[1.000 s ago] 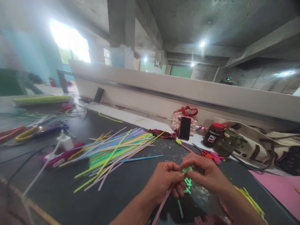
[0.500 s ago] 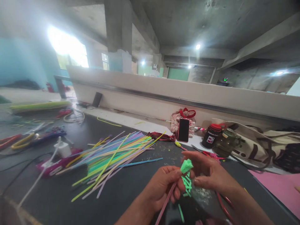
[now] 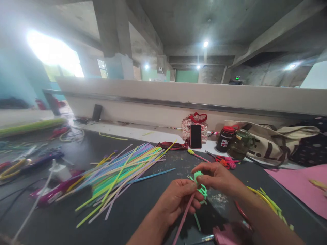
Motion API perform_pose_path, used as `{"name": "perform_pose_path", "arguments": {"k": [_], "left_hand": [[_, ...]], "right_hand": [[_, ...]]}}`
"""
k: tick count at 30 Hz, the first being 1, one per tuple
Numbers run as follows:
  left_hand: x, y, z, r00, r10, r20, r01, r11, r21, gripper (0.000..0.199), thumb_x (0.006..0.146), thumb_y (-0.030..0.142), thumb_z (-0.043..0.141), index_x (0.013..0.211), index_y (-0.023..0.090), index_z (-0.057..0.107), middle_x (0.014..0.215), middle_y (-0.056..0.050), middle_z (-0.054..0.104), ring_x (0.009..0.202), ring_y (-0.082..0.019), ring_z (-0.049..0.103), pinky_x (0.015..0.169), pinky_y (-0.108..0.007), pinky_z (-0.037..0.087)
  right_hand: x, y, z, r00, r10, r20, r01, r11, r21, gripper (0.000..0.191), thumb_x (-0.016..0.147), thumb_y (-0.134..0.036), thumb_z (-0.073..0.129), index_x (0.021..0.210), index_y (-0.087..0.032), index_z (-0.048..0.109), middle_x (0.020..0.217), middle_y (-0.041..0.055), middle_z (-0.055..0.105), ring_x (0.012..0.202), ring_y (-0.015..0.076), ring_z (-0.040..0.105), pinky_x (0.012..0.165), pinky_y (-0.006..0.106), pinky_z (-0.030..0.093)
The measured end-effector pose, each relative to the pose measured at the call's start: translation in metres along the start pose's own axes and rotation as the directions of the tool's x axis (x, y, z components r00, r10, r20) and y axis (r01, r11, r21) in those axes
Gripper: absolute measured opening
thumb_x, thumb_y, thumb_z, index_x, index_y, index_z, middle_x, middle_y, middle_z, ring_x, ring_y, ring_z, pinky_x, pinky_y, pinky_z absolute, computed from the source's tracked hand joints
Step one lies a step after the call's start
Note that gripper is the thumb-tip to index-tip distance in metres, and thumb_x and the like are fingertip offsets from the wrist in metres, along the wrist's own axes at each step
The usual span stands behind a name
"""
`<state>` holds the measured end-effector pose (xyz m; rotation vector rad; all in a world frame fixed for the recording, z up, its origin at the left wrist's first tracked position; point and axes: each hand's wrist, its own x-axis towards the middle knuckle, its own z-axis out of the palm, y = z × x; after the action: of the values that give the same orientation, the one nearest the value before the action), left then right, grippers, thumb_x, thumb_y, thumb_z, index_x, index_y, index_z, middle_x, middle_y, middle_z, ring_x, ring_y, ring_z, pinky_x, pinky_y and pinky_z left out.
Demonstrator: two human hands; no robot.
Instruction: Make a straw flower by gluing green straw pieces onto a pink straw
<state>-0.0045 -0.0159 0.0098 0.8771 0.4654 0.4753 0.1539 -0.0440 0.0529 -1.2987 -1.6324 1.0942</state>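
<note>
My left hand [image 3: 176, 199] pinches a pink pipe cleaner [image 3: 183, 221] that slants down toward me. At its upper end is a bright green pipe-cleaner head [image 3: 197, 176], with bent green loops [image 3: 203, 193] hanging below. My right hand [image 3: 217, 175] closes on the green head from the right, thumb and fingers against it. The fingers partly hide where the green joins the pink stem. Under the hands lies a loose green piece [image 3: 197, 222]. To the left spreads a large heap of coloured pipe cleaners [image 3: 122, 173].
Behind my hands stand a phone [image 3: 196, 136], a black bottle [image 3: 225, 139] and a green jug [image 3: 239, 144]. Pink and red pipe-cleaner bundles [image 3: 231, 162] lie nearby. A pink sheet [image 3: 298, 187] is at right; a purple glue gun [image 3: 48, 190] with a cord is at left.
My right fingers have closed from a loose curl onto the green head, which now looks more covered. The view has shifted slightly, showing more of the right side.
</note>
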Motion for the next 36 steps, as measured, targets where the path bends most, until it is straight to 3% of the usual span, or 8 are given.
{"name": "perform_pose_path", "arguments": {"k": [6,10,13,17,26,29,32,36], "left_hand": [[0.001,0.001,0.000,1.000,0.000,-0.019,-0.001,0.998,-0.056,0.019,0.068,0.029,0.060,0.066,0.010,0.055,0.051,0.000,0.058,0.035,-0.005,0.050,0.032,-0.012,0.037],[0.000,0.002,0.001,0.998,0.066,-0.013,-0.066,0.996,-0.068,0.018,0.070,0.027,0.059,0.071,0.010,0.055,0.049,0.001,0.058,0.032,-0.005,0.048,0.030,-0.012,0.034],[0.000,0.001,0.000,0.996,0.085,0.023,-0.084,0.995,-0.055,0.019,0.069,0.029,0.060,0.068,0.011,0.054,0.048,0.001,0.058,0.031,-0.005,0.048,0.030,-0.012,0.034],[0.000,0.000,-0.001,0.994,0.108,0.034,-0.107,0.994,-0.035,0.022,0.067,0.030,0.062,0.067,0.010,0.053,0.047,0.000,0.058,0.033,-0.005,0.049,0.032,-0.011,0.034],[0.002,-0.001,-0.001,0.993,0.118,0.014,-0.118,0.993,0.011,0.023,0.067,0.032,0.061,0.069,0.011,0.053,0.050,0.000,0.058,0.035,-0.005,0.050,0.033,-0.012,0.035],[0.003,0.003,-0.005,0.991,0.114,-0.067,-0.118,0.991,-0.055,0.020,0.068,0.030,0.061,0.069,0.012,0.053,0.049,0.002,0.055,0.035,-0.003,0.048,0.033,-0.011,0.033],[0.004,0.009,-0.010,0.982,0.123,-0.140,-0.141,0.982,-0.127,0.015,0.069,0.026,0.060,0.071,0.013,0.053,0.052,0.003,0.056,0.037,-0.002,0.048,0.036,-0.010,0.035],[0.004,0.012,-0.012,0.982,0.078,-0.172,-0.106,0.981,-0.160,0.011,0.071,0.023,0.058,0.075,0.013,0.054,0.055,0.002,0.057,0.039,-0.003,0.049,0.035,-0.010,0.034]], "right_hand": [[0.004,0.001,0.002,0.997,0.033,-0.063,-0.028,0.997,0.067,0.026,0.073,-0.035,0.055,0.088,-0.015,0.060,0.047,-0.0059,0.050,0.036,0.0049,0.040,0.034,0.016,0.027],[0.001,0.002,-0.005,0.986,0.031,-0.166,0.003,0.979,0.204,0.033,0.076,-0.043,0.049,0.091,-0.015,0.059,0.060,-0.0021,0.055,0.038,0.0049,0.043,0.033,0.017,0.025],[-0.001,0.003,-0.007,0.998,0.022,-0.063,-0.008,0.977,0.211,0.030,0.071,-0.038,0.058,0.093,-0.017,0.059,0.065,-0.0014,0.058,0.044,0.0063,0.047,0.038,0.017,0.030],[-0.003,0.003,-0.001,0.995,-0.073,0.066,0.057,0.976,0.210,0.039,0.062,-0.026,0.068,0.099,-0.019,0.057,0.079,-0.0002,0.060,0.069,0.0125,0.053,0.060,0.023,0.040],[-0.002,0.002,0.006,0.996,-0.084,0.022,0.083,0.994,0.074,0.036,0.063,-0.021,0.066,0.098,-0.020,0.056,0.074,-0.0016,0.057,0.064,0.0116,0.051,0.056,0.023,0.039],[-0.007,-0.001,-0.009,0.994,-0.078,-0.081,0.080,0.997,0.020,0.034,0.064,-0.023,0.064,0.097,-0.019,0.056,0.078,-0.0007,0.058,0.064,0.0112,0.051,0.057,0.023,0.040],[-0.020,-0.001,-0.028,0.963,-0.005,-0.270,-0.021,0.995,-0.094,0.013,0.071,-0.025,0.056,0.081,-0.017,0.059,0.059,-0.0042,0.052,0.050,0.0072,0.044,0.047,0.020,0.034],[-0.037,0.010,-0.050,0.963,0.065,-0.263,-0.137,0.953,-0.268,0.012,0.073,-0.027,0.053,0.069,-0.017,0.058,0.055,-0.0047,0.047,0.048,0.0078,0.041,0.045,0.021,0.030]]}}
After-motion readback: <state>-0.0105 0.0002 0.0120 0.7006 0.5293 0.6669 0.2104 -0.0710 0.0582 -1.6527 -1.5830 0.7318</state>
